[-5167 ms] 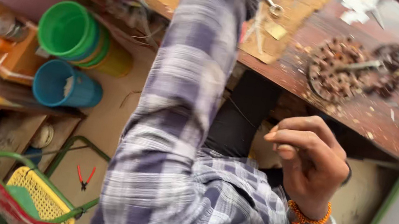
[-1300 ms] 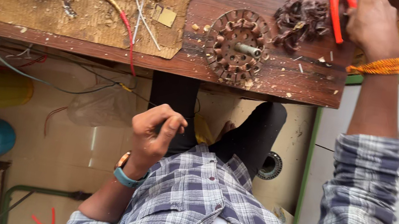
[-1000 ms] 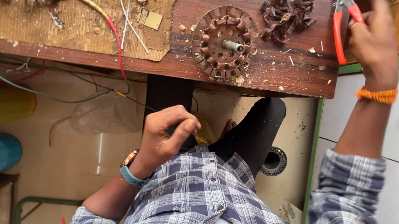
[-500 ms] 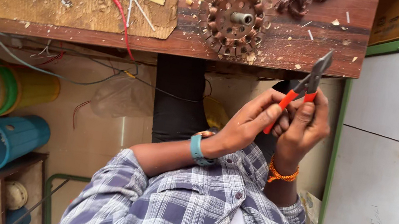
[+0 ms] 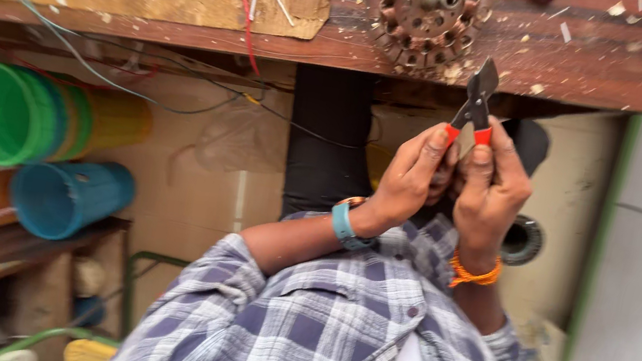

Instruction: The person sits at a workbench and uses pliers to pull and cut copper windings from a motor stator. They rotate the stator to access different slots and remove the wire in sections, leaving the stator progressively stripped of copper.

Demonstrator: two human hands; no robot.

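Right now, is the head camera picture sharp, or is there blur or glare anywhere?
Head view: the red-handled pliers and both hands are fairly sharp; the green plastic bucket and blue bucket at left look soft, as do the frame edges; lighting is even daylight, with no strong glare and only shadow under the wooden bench.

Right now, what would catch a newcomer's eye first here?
Both hands, the left hand and the right hand, meet mid-frame around red-handled metal cutting pliers, jaws pointing up at the wooden workbench. On the bench just above sits a round rusty toothed metal core. At far left, stacked green and blue plastic buckets lie on their sides.
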